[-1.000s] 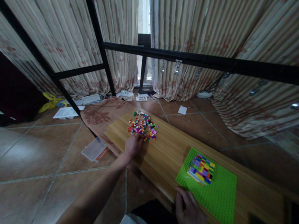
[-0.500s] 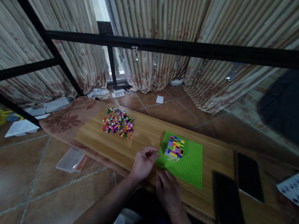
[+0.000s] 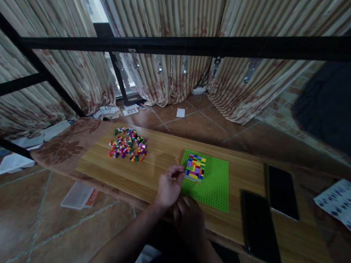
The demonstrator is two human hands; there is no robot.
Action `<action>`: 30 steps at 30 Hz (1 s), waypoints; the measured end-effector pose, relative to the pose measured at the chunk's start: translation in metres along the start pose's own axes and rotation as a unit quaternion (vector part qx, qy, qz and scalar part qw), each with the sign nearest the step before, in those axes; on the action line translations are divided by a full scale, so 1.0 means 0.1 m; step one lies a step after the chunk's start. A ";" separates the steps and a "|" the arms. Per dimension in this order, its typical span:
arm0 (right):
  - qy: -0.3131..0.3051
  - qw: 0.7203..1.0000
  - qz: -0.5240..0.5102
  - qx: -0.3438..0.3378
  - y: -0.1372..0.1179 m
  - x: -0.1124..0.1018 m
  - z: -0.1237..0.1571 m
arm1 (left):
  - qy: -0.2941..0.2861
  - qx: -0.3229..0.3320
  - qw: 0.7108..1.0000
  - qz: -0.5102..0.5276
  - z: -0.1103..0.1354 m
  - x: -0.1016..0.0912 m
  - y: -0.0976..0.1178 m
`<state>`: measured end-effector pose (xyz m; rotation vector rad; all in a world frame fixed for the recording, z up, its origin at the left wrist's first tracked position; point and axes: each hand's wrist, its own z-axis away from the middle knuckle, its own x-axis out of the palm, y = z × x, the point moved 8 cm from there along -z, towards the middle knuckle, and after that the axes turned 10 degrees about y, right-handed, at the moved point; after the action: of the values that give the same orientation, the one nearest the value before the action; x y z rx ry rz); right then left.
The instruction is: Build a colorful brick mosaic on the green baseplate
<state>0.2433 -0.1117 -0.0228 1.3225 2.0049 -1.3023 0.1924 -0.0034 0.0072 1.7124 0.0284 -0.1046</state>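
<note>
My left hand [image 3: 170,185] is closed in a pinch at the left side of a block [image 3: 195,167] built of many-coloured toy bricks. Whatever lies between its fingertips is too small to make out. The build stands on the upper left part of a green studded baseplate [image 3: 215,184]. Near the table's front edge, just short of the baseplate, my right hand [image 3: 189,218] rests with its fingers curled in. The inside of that hand is hidden. Loose small bricks [image 3: 127,144] in several colours lie spread to the left on the wooden board [image 3: 158,146].
Two dark phone-like slabs [image 3: 261,227] [image 3: 282,192] lie right of the baseplate. A printed sheet [image 3: 342,207] is at the far right. A clear plastic case [image 3: 77,196] lies on the tiled floor. A black metal bar [image 3: 183,46] crosses before the curtains.
My left hand has moved forward, bringing its fingertips right up to the side of the brick build. My right hand stays curled near the front edge. The camera view has shifted slightly.
</note>
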 end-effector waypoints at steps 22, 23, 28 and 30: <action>-0.014 0.999 0.007 0.031 0.05 -0.01 0.02 | -0.062 0.305 0.920 -0.240 0.14 0.38 0.38; -0.010 0.999 0.006 0.031 0.05 -0.02 0.02 | -0.058 0.318 0.915 -0.241 0.14 0.38 0.38; -0.013 1.000 -0.006 0.028 0.04 -0.01 0.03 | -0.068 0.367 0.897 -0.238 0.17 0.41 0.40; -0.018 0.999 -0.006 0.031 0.04 0.00 0.03 | -0.074 0.376 0.893 -0.237 0.18 0.41 0.40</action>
<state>0.2466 -0.1144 -0.0261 1.3078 1.9667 -1.3954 0.2352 -0.0284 0.0405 2.4363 0.3322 -0.6853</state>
